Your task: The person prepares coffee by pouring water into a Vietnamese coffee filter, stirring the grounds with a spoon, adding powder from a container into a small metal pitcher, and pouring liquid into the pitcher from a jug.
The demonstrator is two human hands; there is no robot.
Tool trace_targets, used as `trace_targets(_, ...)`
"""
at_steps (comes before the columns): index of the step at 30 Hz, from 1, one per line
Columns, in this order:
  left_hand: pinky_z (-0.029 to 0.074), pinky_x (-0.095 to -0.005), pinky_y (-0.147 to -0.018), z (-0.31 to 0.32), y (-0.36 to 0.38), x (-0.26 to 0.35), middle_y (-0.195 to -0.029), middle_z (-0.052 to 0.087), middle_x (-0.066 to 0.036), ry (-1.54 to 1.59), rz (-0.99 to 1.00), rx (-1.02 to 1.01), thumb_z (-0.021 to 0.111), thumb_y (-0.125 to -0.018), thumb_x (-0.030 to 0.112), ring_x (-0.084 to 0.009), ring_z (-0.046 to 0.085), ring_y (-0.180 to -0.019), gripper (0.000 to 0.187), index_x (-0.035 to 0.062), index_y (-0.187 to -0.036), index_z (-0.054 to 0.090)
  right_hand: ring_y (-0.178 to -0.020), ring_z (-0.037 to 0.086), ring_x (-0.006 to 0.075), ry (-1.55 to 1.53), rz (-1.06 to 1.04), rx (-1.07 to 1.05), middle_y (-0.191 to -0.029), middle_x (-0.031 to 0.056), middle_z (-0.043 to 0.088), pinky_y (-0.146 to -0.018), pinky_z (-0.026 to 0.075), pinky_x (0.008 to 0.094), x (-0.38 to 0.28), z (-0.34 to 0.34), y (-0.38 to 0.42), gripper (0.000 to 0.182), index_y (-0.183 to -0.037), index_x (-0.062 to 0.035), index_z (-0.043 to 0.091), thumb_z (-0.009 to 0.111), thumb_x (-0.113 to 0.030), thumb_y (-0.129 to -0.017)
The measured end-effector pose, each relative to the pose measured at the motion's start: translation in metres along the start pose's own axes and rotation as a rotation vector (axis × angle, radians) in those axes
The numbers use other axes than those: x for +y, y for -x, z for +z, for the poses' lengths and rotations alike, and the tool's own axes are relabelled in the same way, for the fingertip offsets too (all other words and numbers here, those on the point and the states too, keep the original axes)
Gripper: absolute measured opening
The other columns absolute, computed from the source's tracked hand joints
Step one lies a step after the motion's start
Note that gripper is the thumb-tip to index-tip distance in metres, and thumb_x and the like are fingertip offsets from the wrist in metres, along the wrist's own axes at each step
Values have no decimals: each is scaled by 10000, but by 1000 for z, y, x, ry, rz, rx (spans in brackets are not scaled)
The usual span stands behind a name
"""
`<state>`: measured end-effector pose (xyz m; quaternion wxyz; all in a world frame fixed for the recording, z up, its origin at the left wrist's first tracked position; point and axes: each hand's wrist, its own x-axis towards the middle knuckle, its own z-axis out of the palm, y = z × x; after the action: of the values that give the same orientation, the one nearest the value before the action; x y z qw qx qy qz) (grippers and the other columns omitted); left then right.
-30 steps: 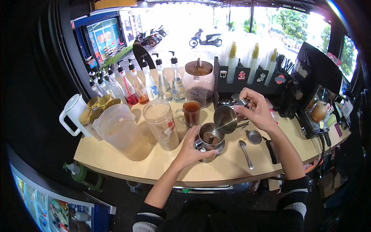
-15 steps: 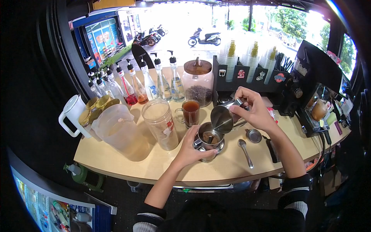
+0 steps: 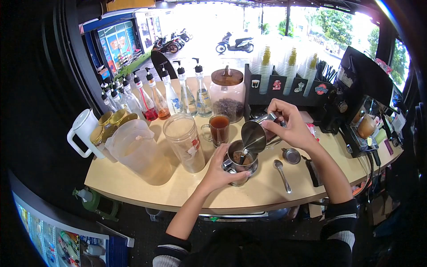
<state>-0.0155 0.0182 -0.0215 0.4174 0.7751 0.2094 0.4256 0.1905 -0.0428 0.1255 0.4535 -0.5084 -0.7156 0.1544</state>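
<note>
My left hand (image 3: pixel 220 170) curves round a metal drip coffee filter (image 3: pixel 230 156) that sits on a small glass (image 3: pixel 240 180), with the thumb low near the glass. Dark, wet coffee grounds show inside the filter. In my right hand (image 3: pixel 289 124) is a metal pitcher (image 3: pixel 254 137), gripped at its handle and tilted over the filter. A thin stream runs from its lip into the grounds. A glass mug of brown drink (image 3: pixel 220 129) stands just behind the filter. To the right lie a spoon (image 3: pixel 282 175) and a small round metal lid (image 3: pixel 292 155).
Left on the counter (image 3: pixel 133 194) are a clear plastic jar (image 3: pixel 184 142), a large translucent pitcher (image 3: pixel 140 153) and a white jug (image 3: pixel 84 133). Pump bottles (image 3: pixel 175 95) and a coffee bean jar (image 3: pixel 227 95) line the back. A cup rack (image 3: pixel 284 89) stands behind my right hand.
The pitcher has tipped slightly further and its stream into the filter is more visible. Both hands keep almost the same places.
</note>
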Motion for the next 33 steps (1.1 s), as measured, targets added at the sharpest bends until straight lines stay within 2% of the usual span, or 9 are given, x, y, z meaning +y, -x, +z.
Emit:
trace_targets(5,409,-371,-970,-1,-1,0,-1121,523,-136,7,-20,-8,870,-574,312,-264,528,-1092,802,-22,-1200,497,-624,279,67,-37,3,18,-671,-23,310,-531,263,242,3,-2,-2,254,-768,-28,444,694,-77,-764)
trace_targets(7,444,-322,-942,-1,0,1,-1131,571,-69,-40,38,3,881,-606,182,-170,562,-1065,739,23,-1218,500,-624,278,67,-77,37,25,-670,-24,308,-529,264,243,5,-3,-4,257,-770,-27,443,695,-78,-762)
trace_targets(8,444,-322,-942,0,0,0,-1131,571,-69,-41,42,3,881,-606,182,-170,562,-1065,739,23,-1218,500,-624,278,67,-47,16,30,-668,-25,305,-526,263,243,6,-4,-5,258,-769,-27,442,695,-76,-761)
trace_targets(10,410,-374,-969,0,0,-3,-1121,523,-136,1,-15,-4,873,-569,314,-266,527,-1089,816,-37,-1200,493,-624,277,66,-17,-8,37,-667,-26,302,-524,263,243,6,-6,-7,259,-767,-27,440,695,-74,-760)
trace_targets(16,409,-371,-970,1,1,-8,-1127,514,-145,7,-18,6,874,-569,331,-271,522,-1094,833,-47,-1204,489,-621,276,66,36,-70,47,-662,-24,298,-520,255,248,4,-5,-11,265,-758,-26,435,696,-75,-757)
trace_targets(18,409,-371,-970,1,1,-7,-1130,512,-148,4,-19,1,874,-570,335,-272,521,-1095,835,-49,-1204,488,-640,286,46,-2,3,9,-705,-44,333,-557,253,224,4,-4,-12,259,-769,-52,443,698,-95,-775)
trace_targets(20,409,-371,-970,1,1,-7,-1133,510,-150,2,-23,-3,873,-571,339,-274,521,-1095,838,-51,-1204,487,-643,285,48,21,-11,6,-707,-43,331,-560,252,226,1,-4,-13,259,-771,-50,442,697,-96,-774)
trace_targets(31,424,-370,-937,1,-1,-2,-1084,530,-112,24,21,9,868,-571,284,-254,540,-1046,749,4,-1174,524,-648,286,45,23,-20,47,-712,-46,345,-567,247,226,5,0,-16,262,-761,-52,430,690,-85,-772)
trace_targets(33,425,-369,-936,2,0,-3,-1085,532,-111,26,17,11,868,-573,280,-254,540,-1049,747,3,-1175,523,-592,332,21,-71,-45,95,-662,-42,401,-515,274,219,13,-1,-15,226,-763,-37,459,684,-54,-780)
